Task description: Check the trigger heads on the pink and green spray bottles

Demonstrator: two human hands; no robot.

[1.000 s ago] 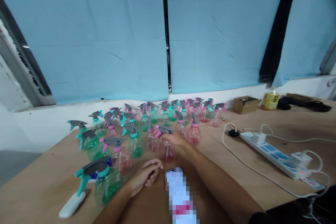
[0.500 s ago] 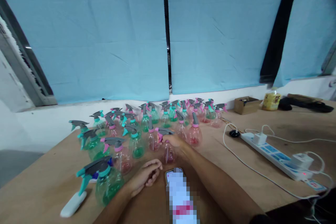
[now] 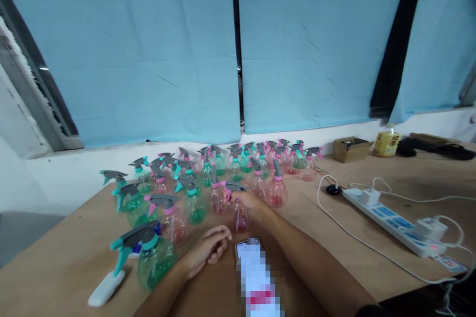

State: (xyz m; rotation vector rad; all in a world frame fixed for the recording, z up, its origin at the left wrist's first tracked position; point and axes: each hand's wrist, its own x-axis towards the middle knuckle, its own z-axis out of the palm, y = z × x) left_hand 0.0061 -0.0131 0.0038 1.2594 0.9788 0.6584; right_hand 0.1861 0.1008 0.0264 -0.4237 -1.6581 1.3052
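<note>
Several small spray bottles, pink and green with grey trigger heads, stand in a cluster (image 3: 208, 173) on a wooden table (image 3: 334, 237). My right hand (image 3: 248, 201) is wrapped round the neck of a pink spray bottle (image 3: 238, 215) at the front of the cluster. My left hand (image 3: 206, 250) rests on the table with its fingers curled loosely, holding nothing I can see. It lies between a large green spray bottle (image 3: 152, 262) and a phone (image 3: 249, 247).
A white oblong object (image 3: 106, 288) lies by the green bottle at the front left. A white power strip (image 3: 394, 223) with chargers and cables lies at the right. A cardboard box (image 3: 351, 148) and a yellow bottle (image 3: 385, 143) stand at the back right, under blue blinds.
My right hand has stayed on the pink bottle and my left hand has not moved. The view has shifted slightly.
</note>
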